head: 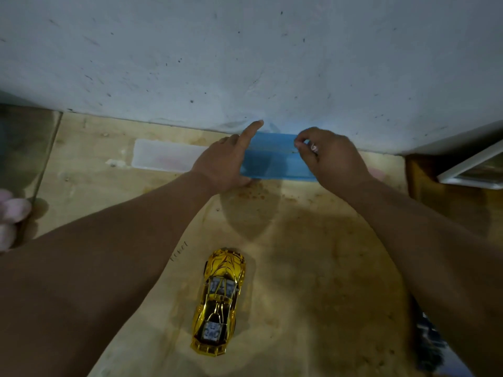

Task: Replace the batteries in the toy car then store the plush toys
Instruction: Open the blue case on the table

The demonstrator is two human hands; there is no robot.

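Both hands reach to the far edge of the wooden counter, where it meets a pale, speckled wall. A blue box lies there against the wall. The left hand rests against the box's left end, thumb along its near edge and forefinger stretched out straight toward the wall; it steadies the box without closing round it. The right hand sits at the box's right end with thumb and fingertips pinched tight together over the top; what they pinch is too small to tell. A ring shows on one finger of that hand. Just left of the box lies a clear plastic lid, flat on the counter. The toy car, gold and glossy, stands on its wheels near the front of the counter, between the two forearms and well apart from the box, untouched. At the left edge a pink plush toy is partly in view. At the right edge a white-framed object leans at a tilt.
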